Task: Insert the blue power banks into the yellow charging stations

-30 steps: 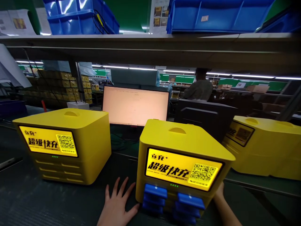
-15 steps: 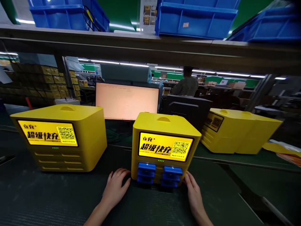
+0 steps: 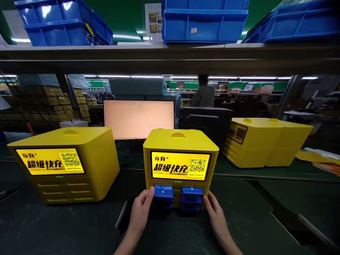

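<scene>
Hands at a yellow charging station that stands in the middle of a dark green tabletop, its lit front screen facing the viewer. Blue power banks jut from the slots below the screen, in two short stacks. The left hand has its fingers curled round the outer end of the top left power bank, gripping it. The right hand lies loosely against the station's lower right corner, fingers relaxed, closed on nothing. Both forearms reach up from the bottom edge, wrists low near the tabletop. The power banks look like small, rigid, smooth plastic slabs, probably light but a little slick, best pinched by the short protruding end; the station looks bulky and stiff, best steadied at its lower corners. A second yellow station stands to the left, a third further back on the right, a bright monitor behind, and blue bins on the shelf above.
</scene>
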Demonstrator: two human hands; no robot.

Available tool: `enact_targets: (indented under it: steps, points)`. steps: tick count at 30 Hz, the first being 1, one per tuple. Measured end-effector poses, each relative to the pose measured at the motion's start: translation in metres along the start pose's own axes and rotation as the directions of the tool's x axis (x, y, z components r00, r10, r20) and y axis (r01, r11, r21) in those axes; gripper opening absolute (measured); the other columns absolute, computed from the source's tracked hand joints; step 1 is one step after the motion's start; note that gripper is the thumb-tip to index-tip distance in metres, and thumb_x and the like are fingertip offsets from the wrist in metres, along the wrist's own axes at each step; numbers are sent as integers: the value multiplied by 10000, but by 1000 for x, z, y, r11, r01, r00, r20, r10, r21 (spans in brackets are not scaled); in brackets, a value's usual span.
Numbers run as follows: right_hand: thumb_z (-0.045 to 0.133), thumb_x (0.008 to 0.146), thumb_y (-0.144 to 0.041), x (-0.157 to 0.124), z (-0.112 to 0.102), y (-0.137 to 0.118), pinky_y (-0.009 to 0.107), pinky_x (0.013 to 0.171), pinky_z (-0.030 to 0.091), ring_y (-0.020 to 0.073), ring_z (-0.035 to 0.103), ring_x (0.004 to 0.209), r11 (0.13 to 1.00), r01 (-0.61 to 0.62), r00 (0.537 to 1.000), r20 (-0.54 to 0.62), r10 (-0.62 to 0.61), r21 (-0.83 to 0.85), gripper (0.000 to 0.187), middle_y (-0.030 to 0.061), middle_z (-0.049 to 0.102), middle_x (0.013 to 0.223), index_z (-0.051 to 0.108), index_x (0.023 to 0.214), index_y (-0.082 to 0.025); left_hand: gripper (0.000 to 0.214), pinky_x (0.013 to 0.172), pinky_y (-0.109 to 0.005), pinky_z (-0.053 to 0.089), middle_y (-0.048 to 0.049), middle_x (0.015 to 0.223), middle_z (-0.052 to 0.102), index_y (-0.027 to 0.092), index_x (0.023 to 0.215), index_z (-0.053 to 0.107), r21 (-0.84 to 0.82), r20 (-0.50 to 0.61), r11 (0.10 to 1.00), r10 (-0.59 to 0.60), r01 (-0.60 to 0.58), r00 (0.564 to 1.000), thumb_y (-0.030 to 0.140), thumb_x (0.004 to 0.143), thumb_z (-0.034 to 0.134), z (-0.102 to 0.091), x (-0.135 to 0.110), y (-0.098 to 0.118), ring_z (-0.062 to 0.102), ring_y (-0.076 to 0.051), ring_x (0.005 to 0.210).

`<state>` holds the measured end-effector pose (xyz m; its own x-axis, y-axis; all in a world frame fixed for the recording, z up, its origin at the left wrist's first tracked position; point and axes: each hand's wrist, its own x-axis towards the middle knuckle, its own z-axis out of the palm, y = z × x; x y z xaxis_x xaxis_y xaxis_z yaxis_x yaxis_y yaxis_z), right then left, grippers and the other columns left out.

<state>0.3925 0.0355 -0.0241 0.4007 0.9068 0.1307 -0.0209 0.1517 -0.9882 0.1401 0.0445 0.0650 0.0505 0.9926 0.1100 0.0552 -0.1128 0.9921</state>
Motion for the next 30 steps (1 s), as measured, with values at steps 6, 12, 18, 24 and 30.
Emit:
enact_targets:
  steps: [6, 12, 18, 24, 30]
  points:
    - [562, 751, -564, 1, -1, 0, 370, 1007, 342, 266, 471, 1164, 1000, 6, 1000, -3, -6, -2, 557, 62, 574, 1211, 517, 1179, -209, 497, 510, -215, 295, 47, 526, 346, 181, 518, 427, -59, 14, 990, -127, 128, 992, 629, 645, 601, 6, -9, 7, 305, -106, 533]
    - [576, 742, -566, 0, -1, -1, 385, 1006, 351, 275, 491, 1146, 1000, 9, 1000, -24, -9, -15, 553, 53, 593, 1191, 544, 1165, -212, 539, 577, -248, 376, -35, 827, 586, 175, 901, 619, 68, -3, 992, -102, 102, 995, 655, 669, 544, -2, -14, -1, 482, -173, 692]
    - [601, 720, -572, 1, -2, 0, 398, 1031, 325, 277, 462, 1180, 1000, 2, 998, -62, -4, -21, 564, 40, 585, 1210, 559, 1157, -219, 773, 655, -297, 453, -101, 1124, 578, 145, 1213, 513, -4, 78, 986, -164, 164, 983, 715, 694, 465, -3, -12, -16, 528, -249, 920]
    - [592, 734, -558, -1, -2, -3, 392, 1029, 319, 269, 465, 1175, 1000, -7, 999, -35, 6, -14, 553, 44, 578, 1219, 547, 1170, -220, 754, 633, -278, 440, -100, 1089, 596, 134, 1193, 517, -12, 72, 983, -180, 182, 981, 716, 719, 442, 1, -12, -16, 549, -234, 898]
    - [590, 733, -567, -1, -2, -4, 385, 1024, 325, 267, 462, 1179, 1000, -9, 999, -42, 8, -13, 563, 44, 579, 1218, 546, 1167, -212, 698, 595, -266, 426, -76, 933, 630, 146, 1108, 573, -23, 60, 987, -156, 157, 986, 716, 734, 419, 4, -10, -19, 570, -205, 781]
